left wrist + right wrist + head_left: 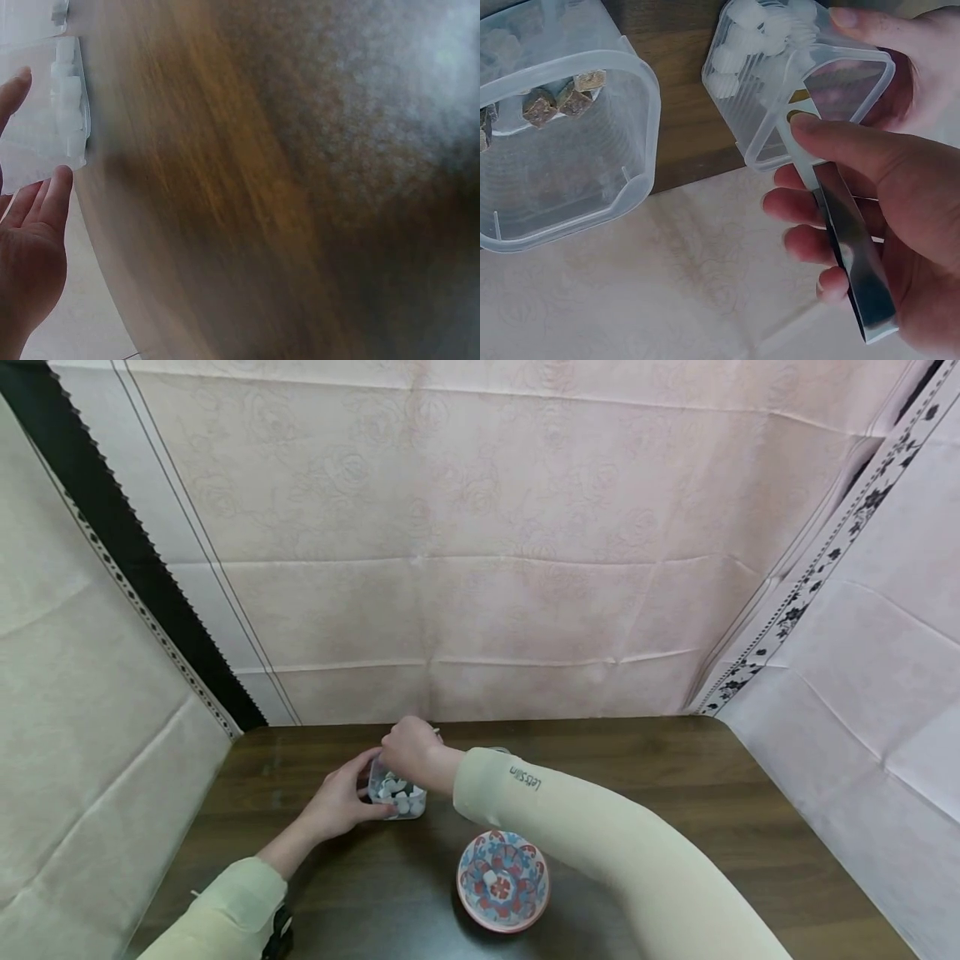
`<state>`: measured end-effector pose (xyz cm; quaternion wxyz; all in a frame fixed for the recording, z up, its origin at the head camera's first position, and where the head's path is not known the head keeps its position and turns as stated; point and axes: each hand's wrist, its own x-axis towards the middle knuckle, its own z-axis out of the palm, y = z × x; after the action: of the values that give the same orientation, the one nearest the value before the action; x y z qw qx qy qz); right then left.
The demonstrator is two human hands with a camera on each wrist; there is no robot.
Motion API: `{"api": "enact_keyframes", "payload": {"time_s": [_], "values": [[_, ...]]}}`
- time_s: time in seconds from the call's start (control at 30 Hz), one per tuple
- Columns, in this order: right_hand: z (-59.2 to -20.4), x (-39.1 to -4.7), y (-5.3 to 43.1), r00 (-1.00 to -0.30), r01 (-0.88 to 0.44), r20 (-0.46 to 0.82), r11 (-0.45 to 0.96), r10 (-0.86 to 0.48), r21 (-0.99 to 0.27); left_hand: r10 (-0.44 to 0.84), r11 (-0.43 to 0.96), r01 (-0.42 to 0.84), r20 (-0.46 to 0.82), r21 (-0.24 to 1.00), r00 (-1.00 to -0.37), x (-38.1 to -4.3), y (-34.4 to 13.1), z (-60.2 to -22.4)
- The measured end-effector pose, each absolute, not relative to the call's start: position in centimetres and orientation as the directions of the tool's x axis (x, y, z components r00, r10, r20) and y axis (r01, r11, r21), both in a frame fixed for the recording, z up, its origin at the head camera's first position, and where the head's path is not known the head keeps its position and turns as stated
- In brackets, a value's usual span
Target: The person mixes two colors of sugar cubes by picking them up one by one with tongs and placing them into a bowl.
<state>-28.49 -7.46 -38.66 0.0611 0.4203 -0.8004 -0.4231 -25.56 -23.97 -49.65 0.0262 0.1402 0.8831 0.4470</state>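
Note:
A clear plastic tub (761,139) of white pieces (739,45) stands tilted in the right wrist view. My left hand (341,802) holds it, thumb on the near side and fingers along the far side. Over its mouth, my right hand (420,752) pinches a pair of metal tongs (847,240), thumb on one arm and fingers beneath. The tips point into the tub; whether they grip a piece cannot be told. Beside it is a second clear tub (570,187) with brown chunks (540,109), mostly hidden behind my right forearm in the head view.
A round bowl (502,881) with a red and blue flower pattern stands nearer on the wooden table (360,902), below my right sleeve. A small white patch shows inside it. Pale cloth (487,610) hangs behind the table's far edge and on both sides.

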Motion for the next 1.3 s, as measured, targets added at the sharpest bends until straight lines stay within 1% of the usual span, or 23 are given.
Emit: {"api": "enact_keyframes", "payload": {"time_s": [0.3, 0.63, 0.83, 0.97, 1.3], "values": [[-38.4, -28.6, -7.4, -0.619, -0.634, -0.233, 0.303, -0.750, 0.711, 0.263, 0.562, 0.213, 0.071, 0.799, -0.962, -25.5, -23.9, -49.6], [-38.4, -28.5, -7.9, -0.629, -0.636, -0.233, 0.318, -0.742, 0.703, 0.263, 0.554, 0.197, 0.054, 0.809, -0.963, -25.5, -23.9, -49.5], [-38.0, -28.5, -7.3, -0.611, -0.648, -0.222, 0.318, -0.760, 0.692, 0.265, 0.552, 0.210, 0.069, 0.807, -0.962, -25.5, -23.9, -49.5], [-37.4, -28.5, -6.4, -0.596, -0.654, -0.196, 0.328, -0.779, 0.682, 0.265, 0.549, 0.218, 0.079, 0.807, -0.961, -25.4, -23.9, -49.5], [-35.6, -28.2, -3.3, -0.539, -0.678, -0.086, 0.371, -0.838, 0.634, 0.264, 0.545, 0.222, 0.086, 0.809, -0.961, -25.3, -23.8, -49.5]]}}
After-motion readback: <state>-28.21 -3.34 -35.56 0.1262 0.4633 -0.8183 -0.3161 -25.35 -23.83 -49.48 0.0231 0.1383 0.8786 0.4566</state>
